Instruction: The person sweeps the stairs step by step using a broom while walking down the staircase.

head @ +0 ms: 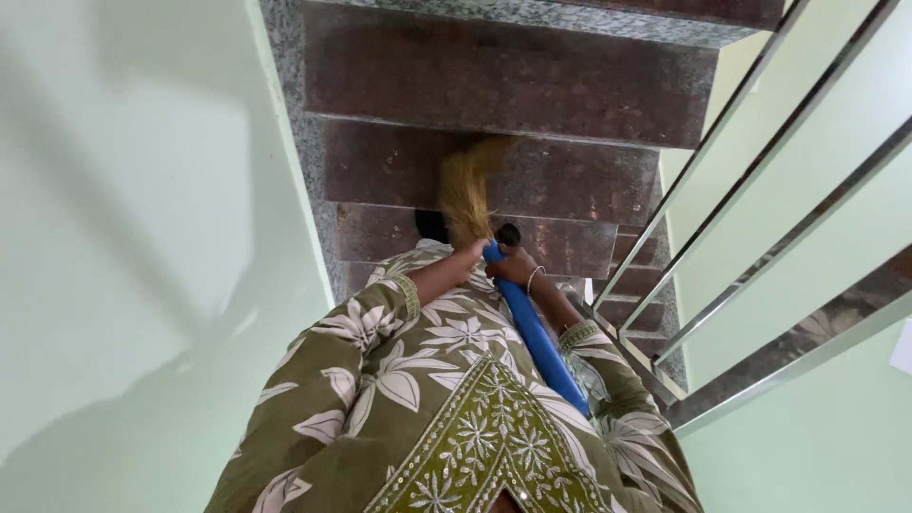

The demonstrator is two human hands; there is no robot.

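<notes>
I look straight down a flight of brown stone stairs [532,85]. Both my hands grip a broom with a blue handle [537,342] and a straw-coloured brush [465,190]. My left hand [467,256] holds the handle near the brush end. My right hand [513,268], with a bangle on the wrist, grips the handle just beside it. The brush end rests against a stair tread [570,180] below me and is blurred. My green floral sleeves and tunic [446,408] fill the lower part of the view.
A pale green wall [142,237] runs down the left side of the stairs. A steel railing [760,190] with slanted bars lines the right side. Grey speckled trim [304,142] edges the steps on the left.
</notes>
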